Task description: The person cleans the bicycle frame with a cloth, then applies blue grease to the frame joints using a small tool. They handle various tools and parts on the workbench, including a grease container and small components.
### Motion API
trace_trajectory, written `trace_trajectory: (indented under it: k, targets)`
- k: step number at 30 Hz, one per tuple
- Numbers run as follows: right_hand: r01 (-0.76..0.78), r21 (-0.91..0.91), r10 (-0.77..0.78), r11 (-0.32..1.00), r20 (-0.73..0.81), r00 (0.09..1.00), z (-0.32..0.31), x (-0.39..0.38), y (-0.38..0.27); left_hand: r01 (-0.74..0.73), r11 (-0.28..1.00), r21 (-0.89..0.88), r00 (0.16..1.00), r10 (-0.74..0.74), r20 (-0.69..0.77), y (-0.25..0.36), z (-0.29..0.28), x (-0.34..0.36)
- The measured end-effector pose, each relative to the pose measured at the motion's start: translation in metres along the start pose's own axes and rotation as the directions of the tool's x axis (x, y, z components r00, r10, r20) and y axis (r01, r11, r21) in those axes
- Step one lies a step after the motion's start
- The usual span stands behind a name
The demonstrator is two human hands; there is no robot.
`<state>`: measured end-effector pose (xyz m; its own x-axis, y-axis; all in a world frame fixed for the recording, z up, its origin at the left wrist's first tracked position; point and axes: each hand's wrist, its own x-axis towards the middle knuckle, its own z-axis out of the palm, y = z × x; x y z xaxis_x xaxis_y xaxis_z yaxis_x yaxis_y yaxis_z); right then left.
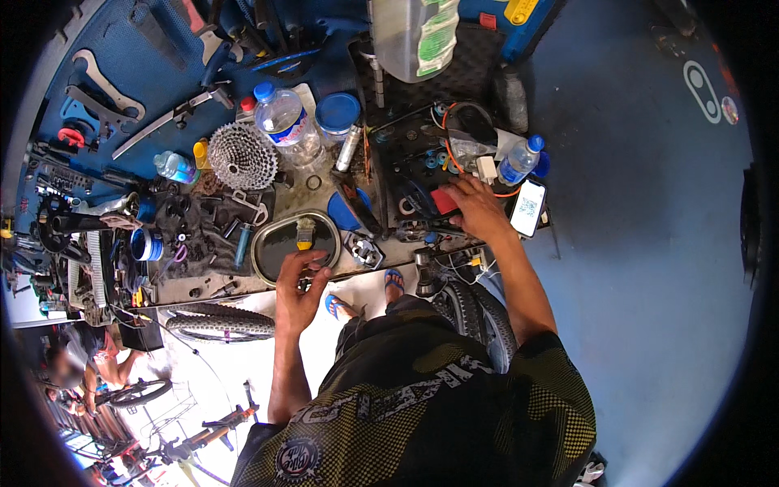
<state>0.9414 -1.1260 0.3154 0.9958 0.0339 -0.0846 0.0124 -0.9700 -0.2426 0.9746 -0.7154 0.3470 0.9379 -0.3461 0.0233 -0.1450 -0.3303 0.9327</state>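
My left hand (300,284) is curled just below a yellow-handled brush (305,234) that lies in an oval metal tray (260,253) of dark liquid. Something small and dark, which I cannot make out, seems to be between its fingers. Over on the right, my right hand (479,209) has its fingers round a red flat object (445,200) on the black mat, beside an orange cable (510,194). A white phone (529,208) showing a code lies just right of that hand, below a small water bottle (518,161).
Wall tools (109,89), a cassette (242,155), bottles (290,130) and small parts crowd the bench (203,284). Pedals (363,251) lie near its front edge. Bicycle tyres (219,323) are below. Another person (105,365) is among bicycles at lower left.
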Motion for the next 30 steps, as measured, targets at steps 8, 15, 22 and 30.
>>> trace_trajectory:
  k: [8, 15, 22, 30]
  targets:
    - [0.018, 0.252, -0.014, 0.968, -0.014, 1.0, -0.033, 0.03, 0.006, 0.037, 0.999, 0.017, 0.999, -0.037, -0.006, -0.009, -0.01, -0.012]
    - [-0.088, 0.232, 0.208, 0.969, -0.567, 0.797, -0.05, 0.07, 0.028, 0.008, 1.0, 0.008, 1.0, -0.008, -0.001, -0.011, -0.011, -0.013]
    - [-0.157, 0.074, 0.15, 0.985, -0.82, 0.553, -0.082, 0.107, 0.038, 0.023, 1.0, 0.013, 0.999, -0.023, 0.022, -0.01, -0.011, -0.015]
    - [-0.274, 0.134, 0.281, 0.952, -0.04, 0.959, -0.02, 0.091, -0.05, 0.026, 1.0, 0.009, 1.0, -0.026, 0.017, -0.014, -0.009, -0.016]
